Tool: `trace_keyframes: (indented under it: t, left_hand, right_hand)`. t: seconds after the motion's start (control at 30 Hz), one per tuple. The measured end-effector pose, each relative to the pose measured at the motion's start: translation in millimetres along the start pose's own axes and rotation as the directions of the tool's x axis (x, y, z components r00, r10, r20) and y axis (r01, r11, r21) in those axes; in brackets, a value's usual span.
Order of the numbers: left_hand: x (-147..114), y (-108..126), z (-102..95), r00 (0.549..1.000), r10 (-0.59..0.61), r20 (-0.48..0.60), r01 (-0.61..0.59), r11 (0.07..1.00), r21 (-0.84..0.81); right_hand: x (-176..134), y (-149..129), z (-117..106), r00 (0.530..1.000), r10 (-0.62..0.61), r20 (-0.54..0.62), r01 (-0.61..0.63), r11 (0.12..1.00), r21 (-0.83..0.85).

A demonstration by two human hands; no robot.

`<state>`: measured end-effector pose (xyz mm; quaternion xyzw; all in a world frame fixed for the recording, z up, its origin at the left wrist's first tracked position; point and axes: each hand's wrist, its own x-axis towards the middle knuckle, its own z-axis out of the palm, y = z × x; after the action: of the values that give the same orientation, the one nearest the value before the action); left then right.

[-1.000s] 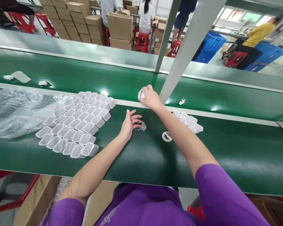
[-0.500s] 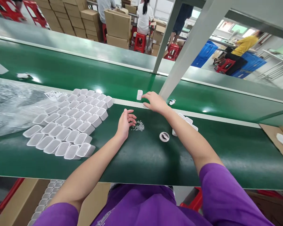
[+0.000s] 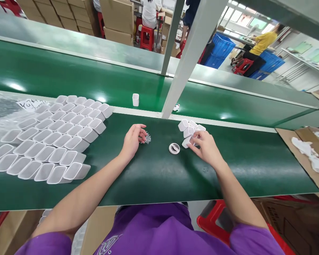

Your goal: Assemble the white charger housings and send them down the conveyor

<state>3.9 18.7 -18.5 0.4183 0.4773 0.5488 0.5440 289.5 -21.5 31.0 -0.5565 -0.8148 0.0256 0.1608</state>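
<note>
My right hand (image 3: 206, 146) has its thumb and fingers closed on a small white plastic cup (image 3: 186, 142). That cup is at the near side of a small cluster of similar cups (image 3: 188, 131). My left hand (image 3: 132, 141) lies beside a little heap of tiny clear pieces (image 3: 148, 137); its fingers are loosely curled, thumb apart, with nothing visible in them. Between the hands sits a round white dish (image 3: 174, 148) with something dark inside. Alone on the far green strip stands another white cup (image 3: 135, 100).
Many white cups (image 3: 61, 140) stand in packed rows on the green belt at left, beside clear plastic wrap (image 3: 1, 109). A slanted metal post (image 3: 187, 63) rises ahead. Right of the belt is an open cardboard box (image 3: 289, 148) with white items. People sit beyond.
My right hand has left the lone cup on the far strip and come back to the cluster at right, taking hold of a cup there. My left hand stays by the clear pieces. The view has shifted.
</note>
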Motion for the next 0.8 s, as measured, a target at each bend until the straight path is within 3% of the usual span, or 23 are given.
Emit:
trace_keyframes:
  t: [0.07,0.1,0.2,0.27,0.33,0.4,0.47,0.53,0.6,0.63,0.7,0.77,0.8]
  left_hand:
    - [-7.7,-1.2,0.7,0.991,0.085,0.104,-0.096,0.989,0.113]
    - [-12.2,-1.5,1.2,0.977,0.122,0.175,-0.151,0.975,0.165]
    - [-25.2,-1.7,3.6,0.905,0.176,0.387,-0.284,0.928,0.242]
    - [-30.8,-1.9,5.0,0.862,0.195,0.468,-0.342,0.905,0.252]
    - [-32.8,-2.2,5.1,0.824,0.259,0.503,-0.430,0.866,0.258]
    - [-32.3,-2.3,3.7,0.781,0.366,0.507,-0.541,0.801,0.255]
    - [-30.9,-1.5,1.5,0.729,0.448,0.518,-0.623,0.748,0.230]
    - [-28.8,0.3,-0.9,0.705,0.463,0.538,-0.635,0.749,0.188]
    - [-24.6,2.8,-3.2,0.739,0.444,0.507,-0.579,0.803,0.142]
    - [-21.1,4.1,-4.5,0.781,0.435,0.448,-0.534,0.837,0.117]
    - [-11.6,5.9,-7.4,0.879,0.408,0.245,-0.435,0.898,0.063]
    - [-0.5,6.2,-10.5,0.936,0.351,0.021,-0.351,0.936,0.024]
    - [4.4,5.8,-12.0,0.947,0.316,-0.056,-0.316,0.949,0.019]
  right_hand:
    - [2.0,-8.1,3.9,0.994,0.091,-0.061,-0.066,0.940,0.335]
    - [4.5,-13.5,6.3,0.987,0.150,-0.058,-0.099,0.850,0.517]
    - [13.9,-35.0,18.6,0.963,0.252,0.099,-0.199,0.412,0.889]
    - [19.1,-51.7,30.3,0.943,0.226,0.244,-0.277,0.126,0.953]
    - [22.5,-67.5,41.7,0.917,0.164,0.364,-0.354,-0.084,0.931]
    - [24.9,-80.1,50.6,0.895,0.103,0.434,-0.406,-0.217,0.888]
    - [27.8,-88.3,56.7,0.882,0.066,0.466,-0.433,-0.275,0.859]
    - [32.6,-91.4,60.7,0.877,0.050,0.477,-0.451,-0.252,0.856]
    - [39.3,-89.4,63.7,0.889,0.065,0.452,-0.445,-0.105,0.889]
    - [43.0,-86.8,65.1,0.907,0.089,0.412,-0.416,0.033,0.909]
    - [50.1,-80.4,68.1,0.956,0.119,0.269,-0.294,0.411,0.863]
    - [55.4,-75.0,71.7,0.986,0.056,0.155,-0.142,0.761,0.633]
    - [57.2,-73.6,73.7,0.989,0.003,0.146,-0.075,0.871,0.486]
